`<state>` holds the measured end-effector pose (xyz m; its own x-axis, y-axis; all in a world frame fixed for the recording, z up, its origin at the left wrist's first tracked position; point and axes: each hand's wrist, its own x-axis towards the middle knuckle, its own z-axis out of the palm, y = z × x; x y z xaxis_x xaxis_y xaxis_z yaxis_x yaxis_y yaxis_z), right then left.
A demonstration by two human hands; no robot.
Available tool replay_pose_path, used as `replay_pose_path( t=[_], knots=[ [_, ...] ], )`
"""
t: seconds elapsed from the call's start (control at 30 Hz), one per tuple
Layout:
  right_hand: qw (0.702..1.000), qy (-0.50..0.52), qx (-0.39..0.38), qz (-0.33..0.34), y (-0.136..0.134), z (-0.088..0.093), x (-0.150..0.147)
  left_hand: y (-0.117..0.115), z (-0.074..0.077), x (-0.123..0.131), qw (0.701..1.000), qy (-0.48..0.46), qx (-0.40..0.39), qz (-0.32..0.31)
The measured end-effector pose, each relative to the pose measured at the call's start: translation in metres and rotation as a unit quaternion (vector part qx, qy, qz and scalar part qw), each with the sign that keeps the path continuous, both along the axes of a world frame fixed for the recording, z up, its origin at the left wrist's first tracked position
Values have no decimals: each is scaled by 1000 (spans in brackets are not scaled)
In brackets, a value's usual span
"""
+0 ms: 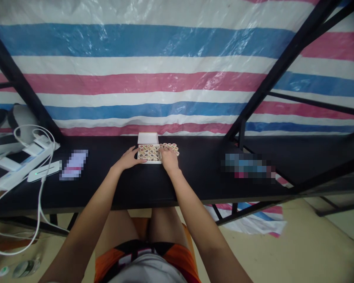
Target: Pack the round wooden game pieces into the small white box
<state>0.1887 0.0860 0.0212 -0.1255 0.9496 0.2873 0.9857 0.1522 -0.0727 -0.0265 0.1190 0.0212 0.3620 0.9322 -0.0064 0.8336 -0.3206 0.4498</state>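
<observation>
Shirt [156, 271] nearest; left hand [128, 158] spread against box [153, 162]; right hand [168, 158] over pieces [149, 152], grip unclear; I judge: arranging; next requires alignment.

On the round pieces [149, 152] before you there are red and dark characters [146, 151], too small to read. Your shorts [175, 255] carry white marking [134, 256], partly covered, which also cannot be read.

We see round, marked cream pieces [148, 152] filling an open white box [150, 162], more pieces [173, 147] clustered to its right.
</observation>
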Motion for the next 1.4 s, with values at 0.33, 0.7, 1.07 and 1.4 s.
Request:
replay_pose_path(
  t=[0.33,0.7,1.07,1.4],
  knots=[
    [997,67,37,1,5,-6,4,0,-2,2,994,-44,86,-50],
    [970,169,58,165,9,-20,-18,0,-7,4,989,17,128,-77],
    [957,224,64,171,13,-26,-18,2,-9,7,985,-17,153,-82],
    [958,216,43,184,9,-22,-18,-1,-2,13,976,-105,118,-153]
  ],
)
